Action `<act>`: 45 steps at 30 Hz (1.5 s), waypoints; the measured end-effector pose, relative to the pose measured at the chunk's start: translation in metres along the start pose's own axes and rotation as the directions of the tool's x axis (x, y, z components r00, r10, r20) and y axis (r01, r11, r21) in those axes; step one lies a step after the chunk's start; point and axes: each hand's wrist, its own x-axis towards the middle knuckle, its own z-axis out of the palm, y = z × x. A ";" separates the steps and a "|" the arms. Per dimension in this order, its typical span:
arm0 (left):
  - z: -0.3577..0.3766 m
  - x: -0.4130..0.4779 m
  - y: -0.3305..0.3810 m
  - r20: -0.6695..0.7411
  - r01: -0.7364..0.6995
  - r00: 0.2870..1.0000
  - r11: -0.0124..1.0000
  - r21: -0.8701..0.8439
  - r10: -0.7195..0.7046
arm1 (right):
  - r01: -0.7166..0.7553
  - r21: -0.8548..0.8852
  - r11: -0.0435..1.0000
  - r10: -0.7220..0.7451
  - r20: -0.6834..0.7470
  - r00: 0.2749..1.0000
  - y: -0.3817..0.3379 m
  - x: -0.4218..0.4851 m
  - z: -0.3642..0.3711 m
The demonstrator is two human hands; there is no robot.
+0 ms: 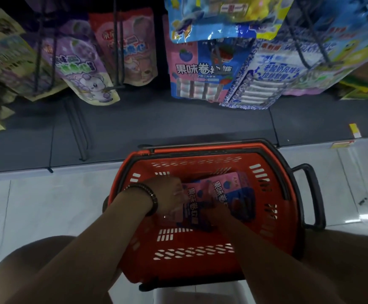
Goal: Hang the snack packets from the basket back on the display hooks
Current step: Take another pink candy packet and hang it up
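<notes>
Tiled floor (46, 205), one basket (189, 253), two pink packets (231, 187) (195, 207), left hand (169, 194), right hand (217, 212)

Top of the red basket (200, 152) is wide open, nothing over the mouth, but the middle is crowded: left hand (169, 194) and right hand (216, 213) both down on the packets (222, 189), the right gripping their near edge. One black handle (310, 194) juts out at the right side, and knees close in at both near corners. Beyond the far rim, the dark shelf base (156, 119) lies bare, a clear band under the hanging stock. Higher up it tightens: the purple packet (84, 69) to the left, the pink-and-blue packet (198, 71) and blue-white packet (264, 77) to the right, only a narrow dark gap between. Wire hooks (118, 51) poke out forward.
</notes>
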 end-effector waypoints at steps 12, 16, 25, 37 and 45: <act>0.029 -0.004 -0.027 -0.120 0.073 0.989 0.995 -0.069 -0.081 | 0.276 0.429 0.860 -0.270 -0.076 0.960 -0.020 -0.080 -0.040; 0.037 -0.025 -0.023 -0.257 0.036 0.964 0.990 -0.138 -0.070 | 0.400 0.339 0.851 -0.393 -0.092 0.915 -0.031 -0.126 -0.079; 0.062 -0.108 0.019 -0.643 -0.426 0.763 0.802 -0.419 0.070 | 0.685 0.192 0.702 -0.702 0.028 0.711 -0.068 -0.245 -0.142; 0.098 -0.165 0.047 -0.693 -0.643 0.684 0.261 -0.720 -0.228 | 0.591 0.590 0.550 -0.581 -0.238 0.778 -0.010 -0.299 -0.081; 0.117 -0.168 0.055 -0.856 -0.619 0.360 0.591 -0.517 -0.371 | 0.735 0.554 0.391 -0.491 -0.550 0.676 -0.031 -0.303 -0.057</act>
